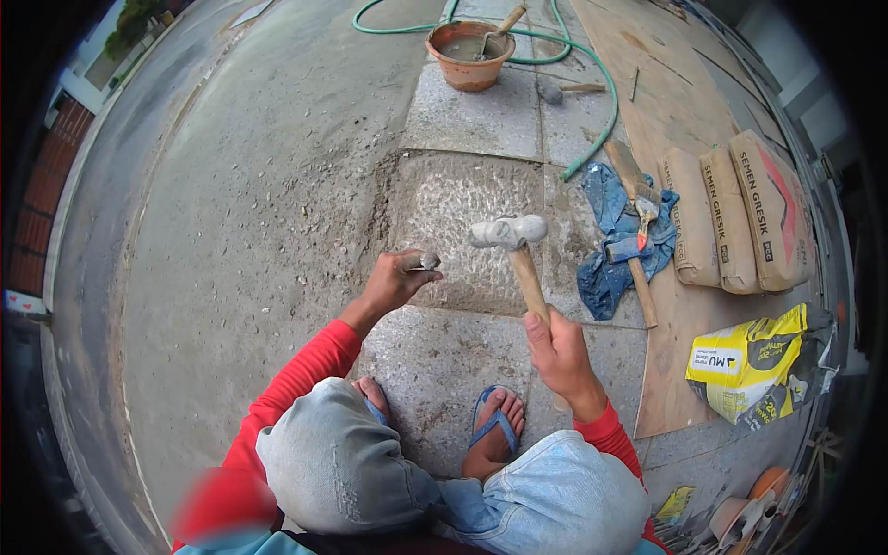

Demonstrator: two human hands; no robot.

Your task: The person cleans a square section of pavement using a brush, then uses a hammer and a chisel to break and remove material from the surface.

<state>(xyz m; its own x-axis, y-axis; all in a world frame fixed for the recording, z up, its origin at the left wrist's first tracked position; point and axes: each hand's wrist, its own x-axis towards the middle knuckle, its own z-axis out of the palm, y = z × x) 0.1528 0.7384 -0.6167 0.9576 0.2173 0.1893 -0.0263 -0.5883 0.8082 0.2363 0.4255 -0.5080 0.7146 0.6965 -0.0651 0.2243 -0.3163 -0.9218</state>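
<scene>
My left hand (398,277) grips a short, dusty metal tool (425,262), likely a chisel seen end-on, above the roughened, pitted paving slab (467,199) in front of me. My right hand (560,356) holds the wooden handle of a hammer (509,231), its pale, dusty head raised to the right of the left hand. Below, my sandalled feet (493,421) rest on a speckled slab (435,347). Right of the pitted slab lie a crumpled blue cloth (601,287), wooden-handled tools (638,291) and a brush (647,213).
An orange bucket (467,69) of grey mix with a trowel, a green hose (601,74) and another hammer (555,92) lie ahead. Cement sacks (735,231) and a yellow bag (745,365) lie on the right by a plywood board (675,102). Gritty concrete (231,259) stretches leftward.
</scene>
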